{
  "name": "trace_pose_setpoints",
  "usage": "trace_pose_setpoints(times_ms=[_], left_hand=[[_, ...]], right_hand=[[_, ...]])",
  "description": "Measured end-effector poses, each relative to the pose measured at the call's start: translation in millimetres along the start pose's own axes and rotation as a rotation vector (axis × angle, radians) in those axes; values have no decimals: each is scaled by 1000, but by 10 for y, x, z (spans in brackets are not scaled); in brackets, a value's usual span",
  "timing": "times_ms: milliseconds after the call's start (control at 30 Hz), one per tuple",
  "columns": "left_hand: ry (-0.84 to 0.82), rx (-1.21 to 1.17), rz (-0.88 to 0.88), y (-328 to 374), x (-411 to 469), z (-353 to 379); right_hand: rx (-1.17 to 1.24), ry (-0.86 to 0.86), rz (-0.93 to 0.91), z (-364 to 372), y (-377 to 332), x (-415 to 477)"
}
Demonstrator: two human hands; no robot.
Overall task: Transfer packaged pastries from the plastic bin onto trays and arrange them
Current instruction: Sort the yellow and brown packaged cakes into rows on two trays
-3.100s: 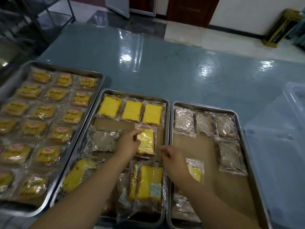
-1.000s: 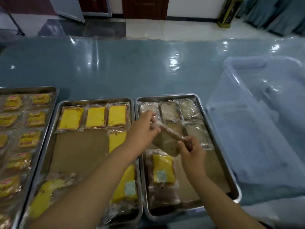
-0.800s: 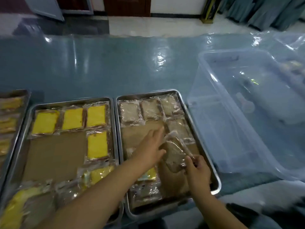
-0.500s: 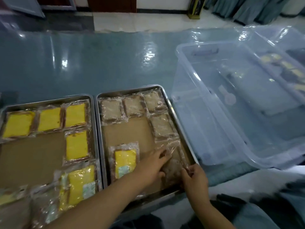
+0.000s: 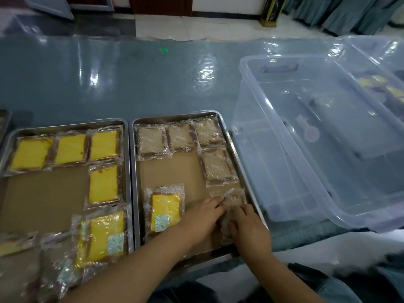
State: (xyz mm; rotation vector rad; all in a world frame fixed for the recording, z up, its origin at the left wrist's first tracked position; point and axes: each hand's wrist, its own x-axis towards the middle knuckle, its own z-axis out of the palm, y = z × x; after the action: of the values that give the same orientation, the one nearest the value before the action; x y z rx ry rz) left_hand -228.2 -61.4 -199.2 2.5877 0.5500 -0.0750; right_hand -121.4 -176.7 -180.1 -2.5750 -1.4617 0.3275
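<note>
Brown packaged pastry [image 5: 235, 199]: lodged in the right tray [image 5: 175, 116], right column, just below the brown packet [image 5: 217, 166] of the second row. Pressed by the straight fingers of the left hand [image 5: 202, 217]; covered by the bent fingers of the right hand [image 5: 249, 226], whether gripped cannot be told. To be squared to that packet, wrapper flattened, no overlap allowed

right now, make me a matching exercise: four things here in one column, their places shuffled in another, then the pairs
1 clear plastic bin
2 nearest brown wrapped pastry
3 lone yellow wrapped cake
4 row of three yellow wrapped cakes

A far end of left steel tray
B blue-green table, right of the trays
C near-right corner of right steel tray, under left hand and right hand
D right tray's near-left part

Pairs: 1-B, 2-C, 3-D, 4-A
</note>
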Motion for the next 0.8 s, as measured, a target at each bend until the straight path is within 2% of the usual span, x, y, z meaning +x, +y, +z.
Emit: trace_pose_setpoints(times_ms=[100, 200, 333, 433, 500, 667, 800], left_hand=[[163, 12, -71, -181, -50, -172], [227, 40, -242, -512, -149, -385], [137, -11, -421, -910, -341, -676], [-35, -44, -411, -1029, -486, -778], [-62, -72, -411, -1049, -554, -782], [108, -213, -482, -1065, -640, -769], [252, -340, -541, -1070, -741, -833]], right_hand=[[-8, -15, 70, -9, -76, 79], [117, -45, 7, -15, -243, 171], [180, -188, -17, 78, -510, 291], [324, -243, -22, 165, -724, 349], [485, -302, 56, 214, -843, 397], [772, -444, 289, 305, -1017, 537], [740, -369, 258, 249, -1057, 623]])
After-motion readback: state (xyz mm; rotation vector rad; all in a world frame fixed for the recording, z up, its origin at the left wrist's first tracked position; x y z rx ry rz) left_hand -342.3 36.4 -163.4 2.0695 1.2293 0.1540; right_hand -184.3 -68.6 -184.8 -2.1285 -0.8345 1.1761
